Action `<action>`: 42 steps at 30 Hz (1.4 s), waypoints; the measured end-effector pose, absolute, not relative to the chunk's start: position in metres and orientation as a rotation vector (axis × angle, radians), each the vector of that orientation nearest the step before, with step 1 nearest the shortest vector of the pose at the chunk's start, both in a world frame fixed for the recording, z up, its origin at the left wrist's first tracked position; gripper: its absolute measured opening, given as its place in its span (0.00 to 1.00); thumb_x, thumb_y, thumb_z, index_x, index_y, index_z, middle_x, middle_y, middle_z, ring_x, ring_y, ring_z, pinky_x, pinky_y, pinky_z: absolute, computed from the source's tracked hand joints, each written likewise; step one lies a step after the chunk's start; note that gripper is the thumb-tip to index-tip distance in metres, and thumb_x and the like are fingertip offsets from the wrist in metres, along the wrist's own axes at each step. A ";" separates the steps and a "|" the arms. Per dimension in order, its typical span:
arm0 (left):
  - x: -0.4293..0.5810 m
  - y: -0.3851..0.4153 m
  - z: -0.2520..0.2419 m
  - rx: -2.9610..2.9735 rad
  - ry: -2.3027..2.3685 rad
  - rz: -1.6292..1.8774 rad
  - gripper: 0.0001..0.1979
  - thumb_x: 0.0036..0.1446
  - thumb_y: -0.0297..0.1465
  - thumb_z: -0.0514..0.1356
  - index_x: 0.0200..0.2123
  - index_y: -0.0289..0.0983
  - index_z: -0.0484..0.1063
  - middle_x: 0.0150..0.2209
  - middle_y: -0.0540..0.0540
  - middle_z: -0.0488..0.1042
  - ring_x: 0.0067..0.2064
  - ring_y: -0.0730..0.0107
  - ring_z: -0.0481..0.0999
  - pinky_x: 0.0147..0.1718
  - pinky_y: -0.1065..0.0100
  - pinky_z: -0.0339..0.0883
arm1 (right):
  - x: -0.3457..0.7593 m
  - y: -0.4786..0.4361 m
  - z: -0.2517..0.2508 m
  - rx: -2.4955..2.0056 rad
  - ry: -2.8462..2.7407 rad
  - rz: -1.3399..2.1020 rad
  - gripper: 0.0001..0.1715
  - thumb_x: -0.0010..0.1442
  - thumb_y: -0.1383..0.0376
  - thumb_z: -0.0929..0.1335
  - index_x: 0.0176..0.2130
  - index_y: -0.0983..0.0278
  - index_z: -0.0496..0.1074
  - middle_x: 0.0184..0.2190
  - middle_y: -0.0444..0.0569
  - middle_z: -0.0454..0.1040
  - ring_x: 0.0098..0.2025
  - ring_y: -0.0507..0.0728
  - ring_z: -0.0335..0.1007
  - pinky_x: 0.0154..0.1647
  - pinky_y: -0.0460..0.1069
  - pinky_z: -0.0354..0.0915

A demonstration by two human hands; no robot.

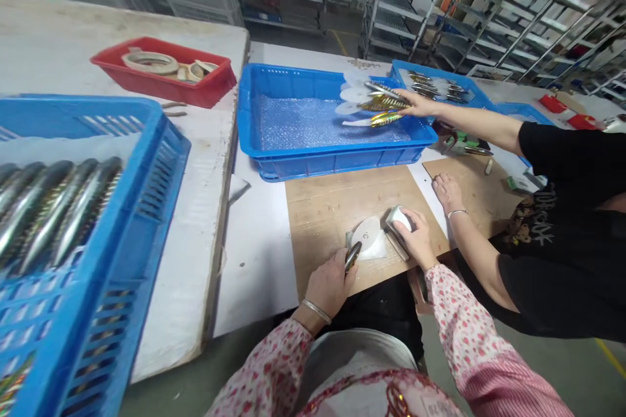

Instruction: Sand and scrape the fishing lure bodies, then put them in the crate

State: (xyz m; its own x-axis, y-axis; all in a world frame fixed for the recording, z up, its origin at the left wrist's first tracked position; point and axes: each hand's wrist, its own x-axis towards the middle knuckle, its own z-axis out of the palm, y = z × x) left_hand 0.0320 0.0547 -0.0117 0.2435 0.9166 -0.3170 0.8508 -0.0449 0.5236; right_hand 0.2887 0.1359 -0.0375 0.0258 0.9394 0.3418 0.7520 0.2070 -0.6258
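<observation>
Warehouse room, wire shelving racks [513, 19] in the background. From the head view, I see a white-topped surface [254, 260] with a wooden board [342, 221] laid on it. Far left, a red tray [161, 88] holds tape rolls [150, 62]. A near blue crate [166, 156] holds rows of silver spoon-shaped pieces [59, 208]. A central blue crate [337, 166] is lined with bubble wrap [313, 120].

The wearer's left hand [330, 287] is closed around a gold-and-silver piece [353, 257]. The right hand [415, 239] is curled over a white-wrapped piece [400, 218], its exact grip partly hidden. Between the hands, a white disc [366, 233] lies on a white sheet [374, 249] on the board.

A co-worker's hand [413, 104] reaches over the central crate, touching gold pieces [384, 103] beside white discs [352, 94]. The co-worker's other hand [447, 192] rests on the board.
</observation>
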 end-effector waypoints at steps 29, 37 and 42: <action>0.041 0.060 -0.012 1.857 1.587 0.011 0.18 0.64 0.39 0.43 0.49 0.35 0.60 0.35 0.39 0.77 0.38 0.53 0.78 0.35 0.60 0.68 | 0.236 0.103 -0.007 -1.726 -2.289 0.150 0.20 0.63 0.52 0.72 0.50 0.58 0.74 0.44 0.53 0.66 0.46 0.66 0.61 0.47 0.58 0.58; 0.040 0.060 -0.017 1.877 1.570 0.048 0.16 0.64 0.39 0.43 0.47 0.36 0.60 0.35 0.40 0.77 0.37 0.54 0.79 0.35 0.61 0.68 | 0.234 0.100 -0.007 -1.592 -2.352 0.236 0.20 0.62 0.52 0.72 0.51 0.55 0.73 0.46 0.51 0.65 0.48 0.64 0.61 0.47 0.56 0.58; 0.040 0.060 -0.016 1.865 1.592 0.033 0.17 0.64 0.39 0.43 0.47 0.36 0.60 0.35 0.40 0.77 0.37 0.53 0.79 0.35 0.60 0.68 | 0.235 0.105 -0.007 -1.691 -2.297 0.136 0.20 0.65 0.49 0.70 0.50 0.58 0.74 0.45 0.53 0.66 0.47 0.65 0.61 0.45 0.56 0.58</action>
